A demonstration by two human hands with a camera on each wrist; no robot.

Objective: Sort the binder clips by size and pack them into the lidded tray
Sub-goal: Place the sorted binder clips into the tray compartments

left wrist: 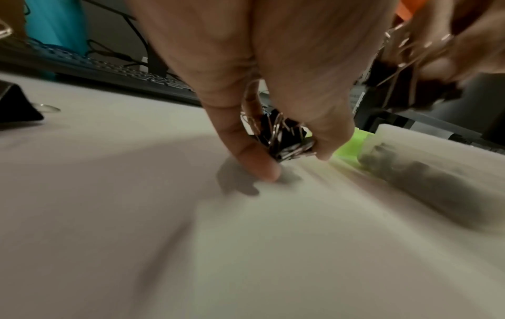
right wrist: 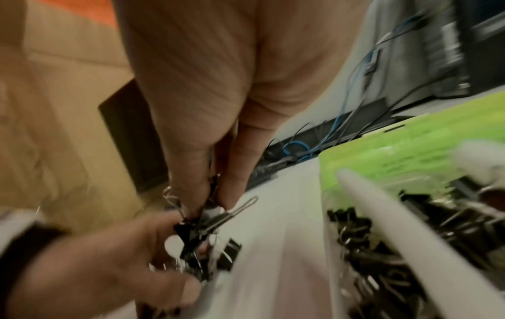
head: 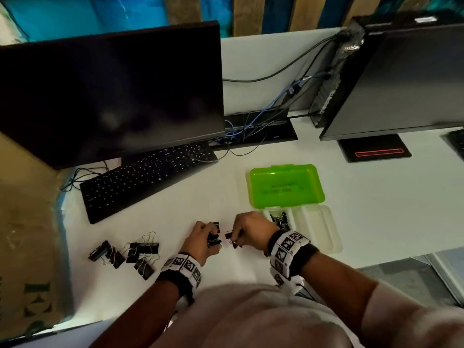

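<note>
My left hand (head: 206, 238) (left wrist: 284, 138) grips a bunch of small black binder clips (left wrist: 284, 140) just above the white desk. Close to its right, my right hand (head: 247, 231) (right wrist: 210, 190) pinches more small clips (head: 229, 236) (right wrist: 207, 218) by their wire handles. The clear tray (head: 316, 228) lies open to the right, its left compartment holding several small clips (head: 278, 219) (right wrist: 382, 237); its green lid (head: 286, 185) is folded back behind it. A pile of large black binder clips (head: 130, 253) lies on the desk to the left.
A black keyboard (head: 148, 177) and a dark monitor (head: 110, 91) stand at the back left. Cables (head: 253, 126) and a second monitor (head: 401, 81) stand at the back right. A cardboard box (head: 27, 234) borders the desk on the left.
</note>
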